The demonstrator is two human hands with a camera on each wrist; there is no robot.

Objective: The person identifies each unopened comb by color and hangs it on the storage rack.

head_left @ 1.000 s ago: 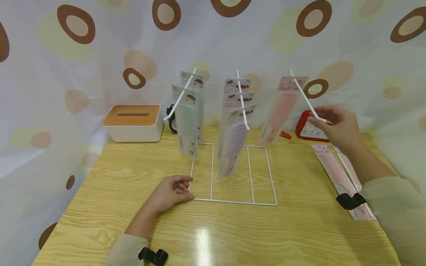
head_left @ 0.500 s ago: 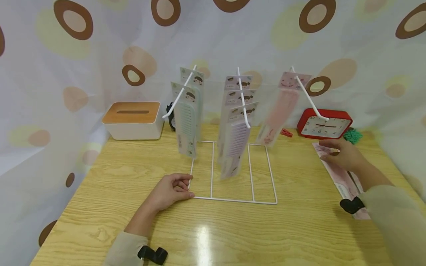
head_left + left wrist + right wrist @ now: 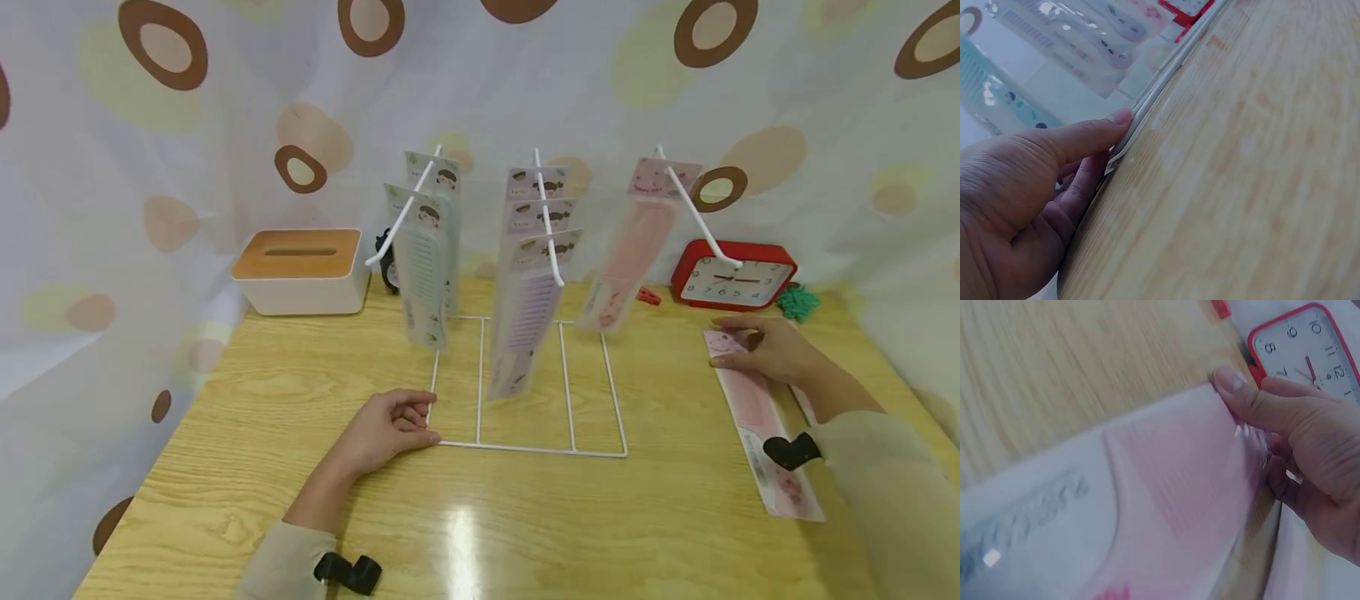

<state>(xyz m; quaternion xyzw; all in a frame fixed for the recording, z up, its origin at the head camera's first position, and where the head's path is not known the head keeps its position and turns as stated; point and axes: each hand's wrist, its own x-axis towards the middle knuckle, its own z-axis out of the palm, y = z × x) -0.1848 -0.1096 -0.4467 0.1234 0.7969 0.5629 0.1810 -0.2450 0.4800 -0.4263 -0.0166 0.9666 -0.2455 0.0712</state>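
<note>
My right hand (image 3: pixel 783 357) pinches the top end of a packaged pink comb (image 3: pixel 753 410) at the table's right side. In the right wrist view, the thumb lies over the edge of the clear wrapper (image 3: pixel 1172 481). A second pink comb pack (image 3: pixel 804 405) is mostly hidden under that forearm. My left hand (image 3: pixel 386 433) grips the front left corner of a white wire display rack (image 3: pixel 525 451), thumb on the bar in the left wrist view. From its three prongs hang two green comb packs (image 3: pixel 422 275), several purple ones (image 3: pixel 531 312) and one pink comb pack (image 3: pixel 637 242).
A red-framed clock (image 3: pixel 735 277) stands behind the right hand, with a green tangled bundle (image 3: pixel 798 302) beside it. A red clip (image 3: pixel 648 296) lies near the clock. At the back left are a wood-lidded tissue box (image 3: pixel 300 271) and a small black clock (image 3: pixel 388 268).
My right hand has come down from the right prong's tip to the pink comb packs and taken hold of one, which has shifted slightly toward me. The left hand stays on the rack.
</note>
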